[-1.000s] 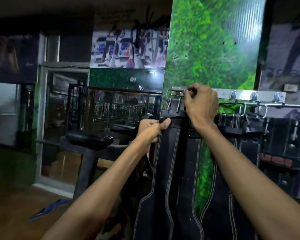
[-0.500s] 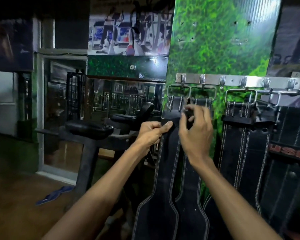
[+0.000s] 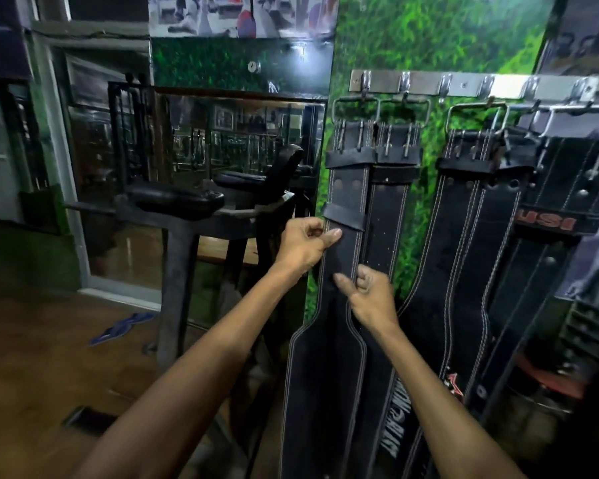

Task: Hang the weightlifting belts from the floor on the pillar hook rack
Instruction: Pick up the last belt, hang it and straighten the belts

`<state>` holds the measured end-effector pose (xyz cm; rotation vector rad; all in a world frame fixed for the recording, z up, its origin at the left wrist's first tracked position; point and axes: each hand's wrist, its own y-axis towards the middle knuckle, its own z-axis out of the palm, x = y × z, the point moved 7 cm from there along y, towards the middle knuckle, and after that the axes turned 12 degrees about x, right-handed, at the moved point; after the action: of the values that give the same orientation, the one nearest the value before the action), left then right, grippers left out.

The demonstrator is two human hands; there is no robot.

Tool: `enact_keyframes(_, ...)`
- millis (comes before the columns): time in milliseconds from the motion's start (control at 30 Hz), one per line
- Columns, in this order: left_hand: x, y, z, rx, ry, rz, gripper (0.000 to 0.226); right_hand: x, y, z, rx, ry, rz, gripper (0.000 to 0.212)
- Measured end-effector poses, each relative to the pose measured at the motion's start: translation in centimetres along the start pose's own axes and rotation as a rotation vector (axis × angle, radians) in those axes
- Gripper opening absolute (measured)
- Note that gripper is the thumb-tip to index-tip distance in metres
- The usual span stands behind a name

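Both hands are pinching the same strap right now. The left hand [image 3: 306,245] is gripping the left edge of the black stitched leather weightlifting belt [image 3: 343,250] just under its lower keeper loop, thumb laid across the front. The right hand [image 3: 367,293] is a bit lower, clenched onto the right stitched edge just above where the strap is flaring out into the wide back pad.

That belt is hanging by its steel buckle frame off the leftmost hook of the silver metal hook rack [image 3: 426,85] on the green leaf-print pillar [image 3: 429,36]. A second black belt [image 3: 389,216] is hanging just beside it on the next hook, and more dark belts [image 3: 464,236] are crowding the right part of the rack.

Looks to me like the hanging part is basically done and this is the straightening bit. I'd say do it gently: pull straight down with even tension on both edges so the buckle is seating fully in the hook, not sideways, or the frame might be sliding off. Then let go one hand at a time and check it's hanging flat, not twisting into its neighbour.
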<state>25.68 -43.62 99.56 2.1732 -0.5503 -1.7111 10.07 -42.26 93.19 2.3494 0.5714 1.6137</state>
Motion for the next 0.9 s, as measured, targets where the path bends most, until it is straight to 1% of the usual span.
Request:
enact_keyframes(33, 0.8, -1.0, 0.5, 0.014, 0.032, -0.011, 0.036, -0.8, -1.0, 0.1, 0.009, 0.017, 0.001, 0.028)
enact_keyframes(100, 2.4, -2.6, 1.2, 0.036, -0.007, -0.012, 0.048, -1.8, -2.7, 0.1, 0.012, 0.062, 0.012, 0.04)
enact_keyframes(133, 2.9, -3.6, 1.4, 0.034, -0.043, -0.016, 0.049, -1.9, -3.8, 0.6, 0.055, 0.067, 0.011, 0.038)
enact_keyframes(167, 3.6, -4.5, 1.5, 0.038, -0.051, -0.035, 0.046, -2.6, -4.7, 1.1, 0.085, 0.049, 0.048, 0.036)
enact_keyframes(200, 4.3, -5.8, 1.9, 0.066, -0.041, -0.056, 0.039, -2.1, -6.4, 1.3, 0.095, -0.001, 0.085, 0.035)
enact_keyframes(233, 5.1, -7.4, 2.4, 0.099, -0.023, -0.077, 0.035, -2.6, -7.9, 1.6, 0.103, -0.007, 0.101, 0.03)
enact_keyframes(267, 6.4, -9.0, 2.9, 0.13, -0.016, -0.102, 0.036, -2.8, -9.3, 1.8, 0.081, 0.047, 0.11, 0.023)
enact_keyframes(300, 7.7, -11.2, 3.5, 0.155, -0.032, -0.125, 0.039, -3.0, -10.8, 1.8, 0.045, 0.103, 0.122, 0.026)
enact_keyframes(333, 8.9, -13.4, 3.7, 0.153, -0.058, -0.152, 0.038, -3.1, -11.9, 1.7, 0.028, 0.111, 0.152, 0.029)
enact_keyframes(367, 9.7, -15.6, 3.7, 0.135, -0.099, -0.179, 0.03, -3.5, -12.6, 1.7, 0.018, 0.122, 0.169, 0.033)
enact_keyframes(400, 10.1, -17.4, 3.7, 0.102, -0.131, -0.192, 0.018, -3.5, -13.4, 2.0, 0.025, 0.135, 0.171, 0.029)
enact_keyframes(433, 9.8, -18.4, 3.6, 0.069, -0.177, -0.194, 0.013, -3.4, -14.3, 2.1, 0.029, 0.166, 0.176, 0.024)
enact_keyframes(500, 8.3, -19.9, 3.5, 0.044, -0.246, -0.182, 0.015, -3.1, -16.4, 2.3, -0.009, 0.245, 0.217, 0.023)
enact_keyframes(567, 7.1, -21.5, 3.3, 0.016, -0.31, -0.186, 0.009, -2.7, -18.5, 2.5, -0.071, 0.289, 0.211, 0.024)
enact_keyframes(633, 6.8, -24.1, 3.3, -0.02, -0.354, -0.208, 0.02, -2.2, -21.0, 3.1, -0.083, 0.307, 0.198, 0.027)
enact_keyframes(700, 7.2, -27.0, 3.8, -0.034, -0.418, -0.264, 0.031, -2.6, -23.3, 3.5, -0.101, 0.366, 0.254, 0.028)
enact_keyframes(800, 6.3, -29.8, 4.5, -0.048, -0.534, -0.282, 0.032, -2.4, -25.2, 2.8, -0.09, 0.409, 0.285, 0.027)
enact_keyframes(900, 6.4, -31.7, 5.6, -0.002, -0.49, -0.299, 0.037, -2.9, -27.8, 2.8, -0.028, 0.369, 0.346, 0.029)
